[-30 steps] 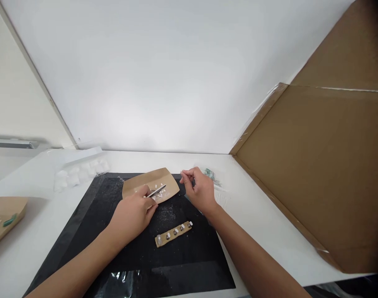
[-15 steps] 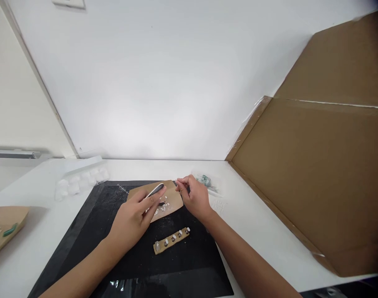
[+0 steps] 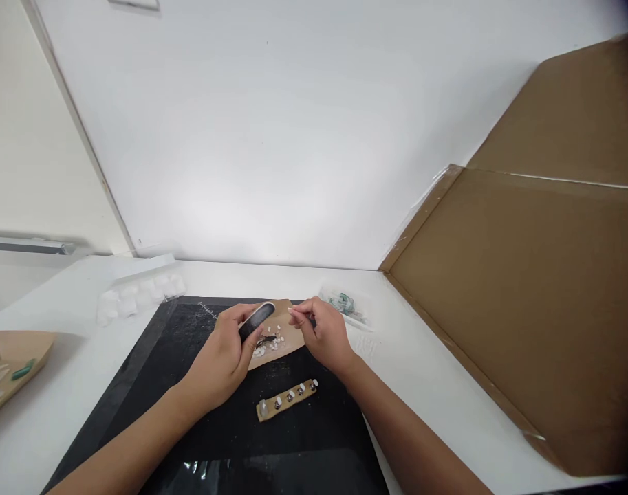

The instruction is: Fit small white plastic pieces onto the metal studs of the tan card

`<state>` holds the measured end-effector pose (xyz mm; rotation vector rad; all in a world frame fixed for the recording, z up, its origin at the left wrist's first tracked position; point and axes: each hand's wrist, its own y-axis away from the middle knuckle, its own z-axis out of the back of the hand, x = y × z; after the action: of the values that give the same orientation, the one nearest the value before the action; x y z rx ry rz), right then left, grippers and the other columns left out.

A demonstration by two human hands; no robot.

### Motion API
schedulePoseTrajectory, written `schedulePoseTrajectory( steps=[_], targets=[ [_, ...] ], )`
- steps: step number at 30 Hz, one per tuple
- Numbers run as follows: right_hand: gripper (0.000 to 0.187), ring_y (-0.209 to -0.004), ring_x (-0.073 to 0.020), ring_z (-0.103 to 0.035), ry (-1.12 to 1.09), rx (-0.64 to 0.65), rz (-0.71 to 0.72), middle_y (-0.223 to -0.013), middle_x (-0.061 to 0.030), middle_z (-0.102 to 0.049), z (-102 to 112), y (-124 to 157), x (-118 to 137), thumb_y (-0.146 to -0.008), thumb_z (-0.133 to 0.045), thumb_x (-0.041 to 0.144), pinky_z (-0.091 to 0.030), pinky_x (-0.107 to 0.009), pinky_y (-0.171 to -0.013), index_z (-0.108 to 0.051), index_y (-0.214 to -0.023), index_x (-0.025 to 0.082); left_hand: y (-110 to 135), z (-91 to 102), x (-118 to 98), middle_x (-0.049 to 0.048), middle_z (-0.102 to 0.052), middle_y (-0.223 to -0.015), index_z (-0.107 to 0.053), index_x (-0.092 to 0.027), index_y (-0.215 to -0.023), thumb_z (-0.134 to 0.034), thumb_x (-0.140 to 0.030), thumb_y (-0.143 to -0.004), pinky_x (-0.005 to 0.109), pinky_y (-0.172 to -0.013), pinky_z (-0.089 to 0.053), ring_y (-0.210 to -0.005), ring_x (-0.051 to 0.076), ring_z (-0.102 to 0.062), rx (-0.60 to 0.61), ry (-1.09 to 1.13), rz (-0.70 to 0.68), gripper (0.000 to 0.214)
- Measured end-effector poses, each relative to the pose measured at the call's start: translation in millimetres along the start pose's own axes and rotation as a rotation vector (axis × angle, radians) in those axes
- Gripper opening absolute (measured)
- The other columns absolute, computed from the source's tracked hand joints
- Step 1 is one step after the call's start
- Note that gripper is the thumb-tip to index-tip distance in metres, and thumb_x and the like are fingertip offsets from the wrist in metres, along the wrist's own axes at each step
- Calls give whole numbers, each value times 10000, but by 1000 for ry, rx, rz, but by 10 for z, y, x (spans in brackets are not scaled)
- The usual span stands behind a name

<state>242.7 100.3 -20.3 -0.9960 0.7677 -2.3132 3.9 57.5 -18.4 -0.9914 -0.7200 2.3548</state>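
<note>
My left hand [image 3: 225, 354] grips a pair of dark tweezers [image 3: 256, 320], tips pointing down at small white pieces on a brown paper card [image 3: 285, 335]. Just to the right, my right hand [image 3: 324, 335] is closed in a pinch at the card's far edge; what it pinches is too small to name. A brown strip [image 3: 287, 399] carrying a row of small white and metal parts lies on the black mat [image 3: 138, 385] below both hands.
A clear plastic blister tray [image 3: 138, 292] lies at the mat's far left. A small clear bag with green parts [image 3: 344, 304] sits right of my hands. A large cardboard sheet [image 3: 525, 289] leans at the right. A brown paper tray [image 3: 9, 361] sits at the left edge.
My left hand turned the tweezers from lying flat to pointing down over the white pieces. My right hand moved left to the card's edge, closer to the left hand.
</note>
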Motion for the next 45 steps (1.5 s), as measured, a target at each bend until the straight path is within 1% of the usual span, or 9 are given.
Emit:
schedulePoseTrajectory(
  steps=[4, 10, 15, 19, 25, 32, 37, 42, 45],
  targets=[
    [145, -759, -195, -772, -43, 23, -9, -819, -16, -779, 0, 15, 14, -1078, -581, 324, -558, -312, -705, -578, -954, 249, -64, 73, -37, 73, -610, -1083, -477, -218, -1166, -447, -338, -1116, 381, -829, -578, -953, 236, -673, 26, 25, 38, 133],
    [121, -778, -208, -764, -66, 46, -2, -867, -38, -770, 3, 24, 23, -1068, -589, 327, -581, -334, -703, -575, -975, 252, -142, 156, -63, 75, -598, -1036, -613, -205, -972, -414, -313, -1126, 347, -874, -497, -947, 214, -599, 109, 56, 30, 274],
    [135, -826, -209, -747, -87, 80, 43, -919, -50, -769, 32, 18, 67, -1066, -597, 326, -572, -332, -702, -594, -954, 253, -157, 146, -40, 37, -652, -824, -688, -201, -953, -432, -336, -1125, 313, -803, -475, -814, 194, -624, 172, 114, 87, 337],
    [158, -779, -184, -731, -118, 66, 103, -858, -23, -757, 18, 48, 180, -1087, -562, 333, -571, -327, -725, -596, -952, 258, -146, 120, -89, -27, -646, -615, -737, -210, -941, -426, -394, -1134, 245, -610, -481, -547, 135, -615, 284, 207, 171, 410],
    [177, -754, -188, -684, 4, -32, 140, -821, -23, -742, -34, 66, 316, -1087, -565, 295, -470, -353, -734, -611, -923, 247, -122, 107, -213, -36, -671, -580, -773, -196, -986, -448, -466, -1111, 212, -497, -472, -419, 110, -568, 450, 354, 323, 440],
    [202, -723, -201, -645, 146, -32, 162, -785, -23, -712, -46, 60, 353, -1092, -547, 262, -401, -374, -728, -583, -894, 246, -147, 130, -247, -47, -639, -539, -765, -202, -936, -462, -365, -1108, 225, -532, -447, -437, 112, -540, 403, 285, 246, 385],
    [225, -718, -192, -662, 182, 62, 285, -784, -16, -721, -29, 55, 358, -1086, -518, 205, -398, -388, -741, -530, -866, 251, -136, 126, -246, -54, -619, -530, -735, -204, -893, -481, -344, -1101, 234, -558, -451, -465, 123, -550, 377, 259, 217, 357],
    [241, -704, -191, -646, 269, -14, 233, -759, -14, -702, -11, 15, 337, -1096, -511, 230, -384, -391, -739, -523, -856, 250, -134, 133, -242, -56, -593, -517, -731, -205, -891, -467, -374, -1107, 235, -578, -453, -492, 129, -580, 360, 255, 233, 381],
    [244, -700, -187, -637, 254, 14, 256, -764, -11, -703, -20, 15, 326, -1093, -505, 216, -394, -384, -742, -522, -852, 249, -134, 132, -226, -57, -587, -508, -733, -207, -873, -466, -383, -1108, 237, -593, -460, -510, 136, -599, 358, 230, 226, 396]
  ],
)
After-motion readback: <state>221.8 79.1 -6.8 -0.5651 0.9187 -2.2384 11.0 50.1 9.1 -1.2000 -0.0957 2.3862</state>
